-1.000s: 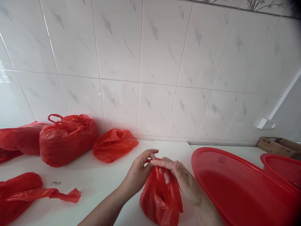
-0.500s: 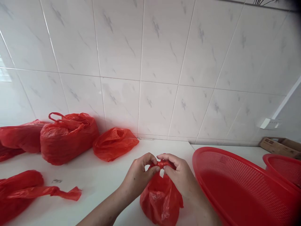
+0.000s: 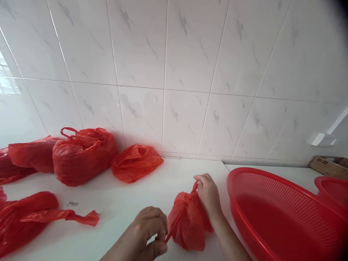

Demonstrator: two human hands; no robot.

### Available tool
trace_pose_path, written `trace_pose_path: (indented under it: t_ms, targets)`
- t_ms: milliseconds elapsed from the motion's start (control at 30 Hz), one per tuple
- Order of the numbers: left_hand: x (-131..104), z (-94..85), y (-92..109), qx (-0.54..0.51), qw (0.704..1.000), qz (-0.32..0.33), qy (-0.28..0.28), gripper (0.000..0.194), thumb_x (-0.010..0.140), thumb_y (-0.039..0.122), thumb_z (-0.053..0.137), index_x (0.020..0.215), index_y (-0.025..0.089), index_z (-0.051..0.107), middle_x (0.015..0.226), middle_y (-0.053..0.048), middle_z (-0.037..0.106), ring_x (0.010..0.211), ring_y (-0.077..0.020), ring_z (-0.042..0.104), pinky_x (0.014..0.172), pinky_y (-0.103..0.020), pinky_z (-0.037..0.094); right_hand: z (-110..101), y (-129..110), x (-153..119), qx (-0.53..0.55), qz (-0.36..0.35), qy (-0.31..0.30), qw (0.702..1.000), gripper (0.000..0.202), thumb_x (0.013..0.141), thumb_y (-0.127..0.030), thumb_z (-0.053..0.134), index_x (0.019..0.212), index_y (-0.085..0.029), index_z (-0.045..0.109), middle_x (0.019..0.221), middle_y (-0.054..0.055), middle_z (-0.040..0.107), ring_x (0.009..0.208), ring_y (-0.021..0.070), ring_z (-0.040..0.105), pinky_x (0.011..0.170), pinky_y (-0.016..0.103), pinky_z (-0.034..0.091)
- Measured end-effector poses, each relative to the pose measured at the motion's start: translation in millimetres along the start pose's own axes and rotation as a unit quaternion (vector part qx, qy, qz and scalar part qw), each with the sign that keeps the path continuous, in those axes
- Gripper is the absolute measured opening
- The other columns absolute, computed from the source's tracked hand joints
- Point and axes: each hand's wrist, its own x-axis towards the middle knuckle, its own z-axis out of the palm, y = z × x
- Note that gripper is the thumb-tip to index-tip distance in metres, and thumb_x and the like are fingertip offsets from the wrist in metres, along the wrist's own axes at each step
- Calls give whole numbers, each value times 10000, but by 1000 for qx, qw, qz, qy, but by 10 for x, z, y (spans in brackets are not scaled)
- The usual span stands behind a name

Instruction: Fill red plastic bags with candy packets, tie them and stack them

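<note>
A small, full red plastic bag sits on the white table, its neck gathered into a knot at the top. My left hand pinches one handle of it, drawn down toward the lower left. The other handle runs up to the right into the closed fingers of my right hand. Both handles look stretched taut away from the knot. What the bag contains is hidden by the plastic.
Several red bags, among them a bulky bag and a flatter bag, stand along the tiled wall. Another red bag lies front left. Right are a big red basket, a second basket and a cardboard box.
My hands were together at the bag's top, working the handles. Now they have moved apart, left hand down and left, right hand up and right, and the knot sits tight against the bag.
</note>
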Motion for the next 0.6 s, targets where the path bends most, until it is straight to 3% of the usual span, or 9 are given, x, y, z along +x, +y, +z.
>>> trace_pose_path:
  t_ms: [100,200,267,333,400,433,500,567,600]
  targets:
    - [-100,24,-88,-31,998,45,-40,234,804,292,589,631,206,456,749,-17,589,697,-156,534,703,-263,418,16,189,23,2,26,9,1000,209,731,-172,451,733,-215,656,837,44,591,790,211,558,757,356,433]
    - [-127,-9,-9,-88,995,-7,-38,294,835,422,586,654,202,514,773,-11,585,699,-145,537,689,-248,421,5,293,31,35,57,-9,998,161,744,-216,502,707,-211,658,867,47,605,828,213,563,772,344,438]
    - [-88,-52,81,-139,989,-42,-30,306,832,500,576,735,209,576,832,-13,597,752,-155,559,722,-254,435,-19,323,22,79,85,-34,993,190,783,-309,546,869,-208,682,943,53,636,888,218,584,781,338,463]
    - [-5,-67,123,-169,984,-46,-18,328,845,550,527,889,237,613,933,-21,613,870,-182,578,834,-292,441,-54,334,-6,126,115,-59,984,388,827,-466,533,1107,-216,627,981,56,657,878,214,619,751,341,499]
    - [107,-6,79,-161,985,-56,13,387,831,555,541,1098,277,574,1141,-44,587,1062,-227,545,971,-360,401,-83,325,-58,181,149,-81,969,547,838,-604,476,1208,-212,568,958,60,671,827,206,645,727,346,520]
    - [165,63,25,-146,986,-70,30,483,797,547,591,1199,288,524,1265,-64,531,1163,-255,495,1025,-397,368,-89,312,-93,220,171,-94,956,582,831,-645,464,1197,-206,577,944,63,674,826,205,651,739,347,522]
    - [275,272,-118,-110,986,-112,46,868,638,533,747,1374,263,373,1471,-129,328,1327,-329,336,1094,-467,299,-73,273,-180,302,221,-126,919,591,813,-678,474,1150,-212,610,952,62,677,873,204,650,782,341,517]
    - [366,535,-267,-88,984,-149,40,1280,420,519,857,1471,189,204,1550,-194,123,1409,-388,145,1136,-510,215,-19,238,-280,354,258,-159,885,558,813,-674,478,1122,-234,627,954,53,678,899,205,645,795,340,514]
    - [404,666,-334,-89,983,-161,30,1396,352,497,877,1489,164,139,1561,-207,48,1420,-399,92,1143,-515,201,20,230,-328,356,266,-175,879,530,817,-665,480,1091,-241,641,923,46,681,880,206,646,787,343,516]
